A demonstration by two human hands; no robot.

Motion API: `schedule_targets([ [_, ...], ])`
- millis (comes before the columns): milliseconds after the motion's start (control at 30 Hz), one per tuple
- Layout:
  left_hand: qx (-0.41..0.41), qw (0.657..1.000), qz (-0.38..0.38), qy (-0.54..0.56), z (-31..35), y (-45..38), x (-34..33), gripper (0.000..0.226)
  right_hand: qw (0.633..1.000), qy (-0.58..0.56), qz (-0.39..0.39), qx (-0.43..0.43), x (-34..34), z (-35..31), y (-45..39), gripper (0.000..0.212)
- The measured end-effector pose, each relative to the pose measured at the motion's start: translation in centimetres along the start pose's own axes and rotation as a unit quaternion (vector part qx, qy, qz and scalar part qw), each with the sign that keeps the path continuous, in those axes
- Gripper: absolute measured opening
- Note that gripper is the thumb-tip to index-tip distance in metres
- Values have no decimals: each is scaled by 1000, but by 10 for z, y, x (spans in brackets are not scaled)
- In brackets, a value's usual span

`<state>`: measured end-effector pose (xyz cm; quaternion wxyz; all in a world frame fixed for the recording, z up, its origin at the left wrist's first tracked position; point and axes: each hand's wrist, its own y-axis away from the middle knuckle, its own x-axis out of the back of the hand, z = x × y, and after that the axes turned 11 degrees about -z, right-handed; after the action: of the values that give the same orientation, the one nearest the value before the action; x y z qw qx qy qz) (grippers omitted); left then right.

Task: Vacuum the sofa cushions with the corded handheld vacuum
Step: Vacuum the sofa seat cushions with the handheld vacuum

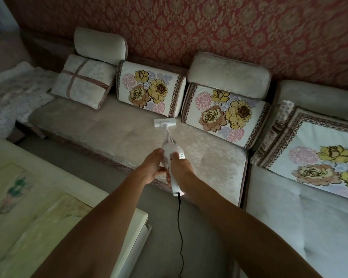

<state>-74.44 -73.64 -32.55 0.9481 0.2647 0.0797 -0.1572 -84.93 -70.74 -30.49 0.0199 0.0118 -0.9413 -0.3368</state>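
Dim sofa corner, grey floor strip (100, 169) open between pale table (54, 207) and seat edge; left hand (152, 167) and right hand (180, 167), fingers wrapped around white handheld vacuum (172, 157); black cord (180, 227) trailing floorward; nozzle head (165, 123) on beige seat cushion (113, 129), just before floral back cushions (151, 89).

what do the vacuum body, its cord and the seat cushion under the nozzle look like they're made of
Vacuum: seemingly hard white plastic, smooth with a slight gloss; moulded vent slots show near the right hand.
Cord: black, thin and flexible, probably rubber or PVC sheathed; it hangs in loose curves.
Seat cushion: beige plush fabric, perhaps velvet or chenille; mottled sheen, soft nap.
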Motion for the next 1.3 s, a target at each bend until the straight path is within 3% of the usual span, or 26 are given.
schedule_targets([
  [233, 9, 1000, -30, -3, -27, 52, -5, 33, 999, -17, 25, -21, -16, 35, 47, 55],
  [400, 9, 999, -42, -10, -52, 98, -13, 28, 999, -21, 8, 32, -22, 71, 92, 38],
  [933, 34, 994, -92, -38, -133, 233, -7, 20, 999, -28, 11, 39, -70, 175, 227, 32],
  [1133, 38, 994, -94, -31, -148, 257, -1, 31, 991, -113, 61, -48, -92, 191, 245, 52],
  [1300, 33, 994, -97, -33, -146, 264, -1, 35, 994, -101, 35, -36, -93, 189, 249, 54],
])
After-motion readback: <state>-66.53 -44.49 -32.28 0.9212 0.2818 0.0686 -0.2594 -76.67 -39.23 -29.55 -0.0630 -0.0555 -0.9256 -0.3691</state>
